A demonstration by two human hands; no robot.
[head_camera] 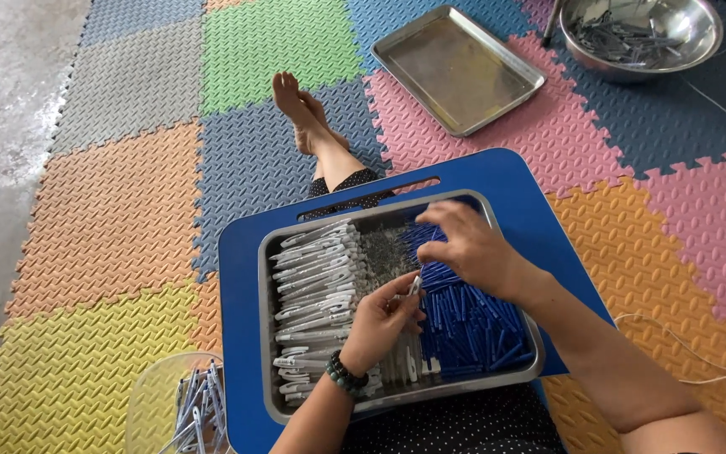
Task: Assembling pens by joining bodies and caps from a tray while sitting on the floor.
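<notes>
I see a tray [267, 336] on a blue desk [237, 252]; grey parts [317, 286] lie in rows on its left side, blue parts [472, 324] fill its right, so lots are still apart; some joined pieces sit in a clear bowl [199, 408]; my left hand [380, 324] pinches one small grey piece [414, 286], fingers shut on it; my right hand [472, 244] hovers just above the blue parts, fingers curled, touching the pile.

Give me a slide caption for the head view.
Left hand holds a small white part while right hand reaches into blue pieces in a metal tray.
</notes>
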